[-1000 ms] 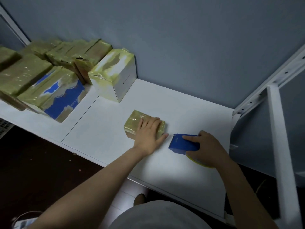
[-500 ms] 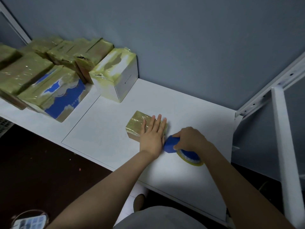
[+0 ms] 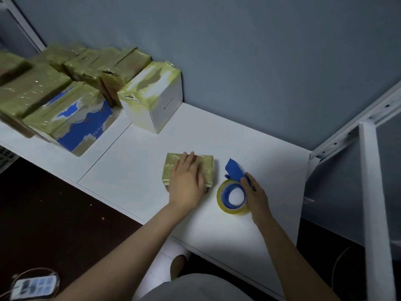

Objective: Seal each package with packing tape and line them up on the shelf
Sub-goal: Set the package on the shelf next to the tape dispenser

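Left hand [image 3: 187, 184] pressing flat, fingers straight, on glossy tape-wrapped rectangular package [image 3: 207, 168], right hand [image 3: 255, 195] grasping blue plastic tape dispenser [image 3: 233, 170] at the package's three o'clock, smooth white shelf [image 3: 238, 131]

Presses L hand [image 3: 187, 181] flat on pkg [image 3: 171, 170], palm down, fingers straight & together, pointing away from body. Angles bare L forearm in from lower left, wrist straight. Sets R hand [image 3: 255, 194] edge-on against tape [image 3: 219, 197], fingers stretched fwd along its side; thumb hidden, grip unclear. Angles bare R forearm in from lower right.
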